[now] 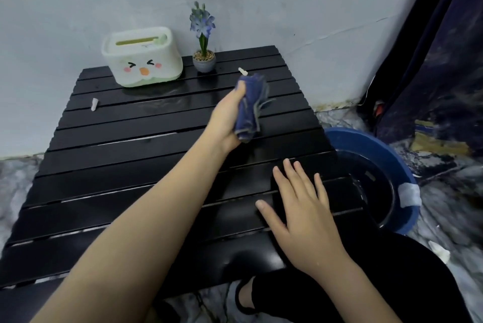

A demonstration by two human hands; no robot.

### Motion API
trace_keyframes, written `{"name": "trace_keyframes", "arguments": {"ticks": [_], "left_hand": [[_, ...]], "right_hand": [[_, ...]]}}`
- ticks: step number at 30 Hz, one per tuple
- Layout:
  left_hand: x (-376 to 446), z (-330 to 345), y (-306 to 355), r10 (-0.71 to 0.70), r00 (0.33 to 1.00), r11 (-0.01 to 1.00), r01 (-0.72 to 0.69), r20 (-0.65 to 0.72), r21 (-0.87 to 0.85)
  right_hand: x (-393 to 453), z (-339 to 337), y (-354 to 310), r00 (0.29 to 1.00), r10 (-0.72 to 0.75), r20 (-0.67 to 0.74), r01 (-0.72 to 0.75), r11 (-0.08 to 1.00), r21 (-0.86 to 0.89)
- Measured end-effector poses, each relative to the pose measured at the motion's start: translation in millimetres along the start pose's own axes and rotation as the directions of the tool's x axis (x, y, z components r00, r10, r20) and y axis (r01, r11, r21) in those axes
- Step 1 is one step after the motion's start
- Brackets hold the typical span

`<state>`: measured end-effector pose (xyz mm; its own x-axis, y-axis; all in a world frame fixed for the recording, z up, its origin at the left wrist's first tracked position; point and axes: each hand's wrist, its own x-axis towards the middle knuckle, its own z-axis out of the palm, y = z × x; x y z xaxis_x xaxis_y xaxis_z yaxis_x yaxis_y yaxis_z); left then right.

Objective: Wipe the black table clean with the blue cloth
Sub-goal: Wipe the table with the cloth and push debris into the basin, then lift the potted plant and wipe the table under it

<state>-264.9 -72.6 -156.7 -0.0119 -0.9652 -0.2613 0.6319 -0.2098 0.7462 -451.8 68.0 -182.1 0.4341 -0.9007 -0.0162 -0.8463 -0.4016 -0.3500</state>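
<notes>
The black slatted table (117, 166) fills the middle of the view, and its far slats look wet and shiny. My left hand (227, 119) reaches across it and grips the bunched blue cloth (252, 106) above the table's far right part. My right hand (303, 202) lies flat on the near right slats with its fingers spread and holds nothing. Two small white scraps lie on the table, one (94, 104) at the far left and one (242, 71) just beyond the cloth.
A white and green tissue box with a cartoon face (142, 57) and a small potted blue flower (203, 60) stand at the table's back edge against the wall. A blue basin of water (379, 181) sits on the floor at the right. A dark curtain (439, 61) hangs behind it.
</notes>
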Motion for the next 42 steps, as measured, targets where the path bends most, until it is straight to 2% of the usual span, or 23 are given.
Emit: {"name": "trace_keyframes", "arguments": {"ticks": [2,4,5,7,9,12,14,16,18,19,24,27,30,34,37,39,42], "left_hand": [[-8.1,-28.9,23.7,0.072,0.996,0.995,-0.075,-0.052,-0.063],[-16.7,-56.9,47.9,0.203,0.964,0.979,-0.203,-0.171,0.021],[-21.4,-70.6,60.3,0.286,0.925,0.955,-0.255,-0.250,0.150],[-30.1,-97.0,82.1,0.467,0.810,0.836,-0.275,-0.355,0.474],[-34.8,-122.9,96.3,0.609,0.719,0.670,-0.242,-0.334,0.701],[-34.2,-155.7,99.9,0.678,0.673,0.479,-0.101,-0.294,0.872],[-30.9,-173.7,91.2,0.648,0.701,0.328,0.098,-0.299,0.939],[-27.7,-182.2,79.0,0.597,0.748,0.125,0.271,-0.290,0.954],[-24.0,-183.7,68.4,0.604,0.760,-0.111,0.379,-0.240,0.919],[-21.6,-183.1,64.8,0.614,0.757,-0.176,0.408,-0.225,0.896],[-3.2,-172.7,58.8,0.635,0.741,-0.200,0.429,-0.217,0.881],[11.7,-155.8,52.4,0.609,0.763,-0.203,0.412,-0.215,0.888],[30.2,-125.8,37.6,0.566,0.804,-0.254,0.380,-0.183,0.889],[58.2,-84.9,9.4,0.476,0.879,-0.316,0.201,-0.028,0.927],[70.0,-71.7,3.3,0.412,0.908,-0.324,0.064,0.080,0.944],[78.0,-74.0,10.5,0.435,0.889,-0.340,0.015,0.143,0.940],[100.2,-83.1,34.4,0.562,0.817,-0.383,0.123,0.125,0.916]], "right_hand": [[22.6,-3.9,-7.3,0.999,-0.025,-0.027,0.026,0.999,0.023],[53.8,-7.7,-16.7,0.996,-0.053,-0.067,0.055,0.998,0.030],[72.5,-9.2,-22.5,0.994,-0.065,-0.084,0.069,0.997,0.039],[113.7,-11.4,-35.3,0.991,-0.082,-0.102,0.089,0.994,0.066],[158.9,-12.5,-49.1,0.988,-0.100,-0.117,0.110,0.990,0.089],[225.5,-11.1,-68.3,0.984,-0.140,-0.112,0.151,0.984,0.095],[265.7,-7.6,-77.3,0.985,-0.154,-0.083,0.161,0.983,0.089],[300.2,-2.7,-82.0,0.989,-0.146,-0.037,0.148,0.985,0.083],[328.1,3.3,-83.3,0.991,-0.135,0.006,0.134,0.987,0.083],[339.7,6.7,-83.1,0.991,-0.132,0.020,0.130,0.988,0.086],[377.9,20.0,-77.7,0.989,-0.142,0.027,0.136,0.979,0.151],[388.2,21.3,-74.4,0.985,-0.174,-0.015,0.173,0.963,0.208],[390.0,16.6,-65.7,0.979,-0.192,-0.066,0.202,0.952,0.232],[390.7,-10.5,-42.5,0.961,-0.197,-0.195,0.240,0.943,0.231],[387.1,-38.0,-21.2,0.946,-0.216,-0.241,0.266,0.943,0.199],[382.4,-52.9,-6.3,0.937,-0.238,-0.254,0.283,0.946,0.158],[377.9,-68.2,13.9,0.935,-0.256,-0.246,0.290,0.950,0.114]]}}
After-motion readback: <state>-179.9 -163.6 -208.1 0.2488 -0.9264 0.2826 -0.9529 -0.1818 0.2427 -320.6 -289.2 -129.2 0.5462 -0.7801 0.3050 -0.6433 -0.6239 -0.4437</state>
